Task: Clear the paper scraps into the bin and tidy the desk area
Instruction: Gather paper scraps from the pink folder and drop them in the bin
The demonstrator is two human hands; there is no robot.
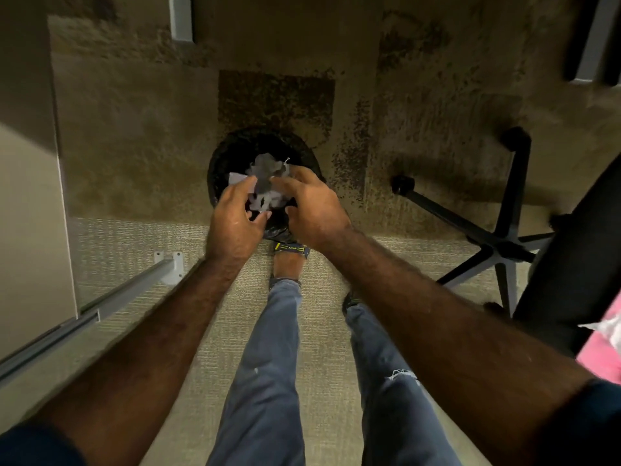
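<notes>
A round black bin (228,153) stands on the carpet right in front of my feet. Crumpled white and grey paper scraps (267,169) lie in its mouth. My left hand (232,220) and my right hand (316,206) hover side by side over the bin's near rim, fingers spread. The scraps sit between and just beyond my fingertips. Neither hand has a clear grip on them. My hands hide the near part of the bin.
A black office chair with a star base (500,243) stands to the right, its seat (571,280) close to my right arm. A grey desk leg and rail (111,297) run along the left by a beige panel (27,196). Something pink (601,348) shows at the right edge.
</notes>
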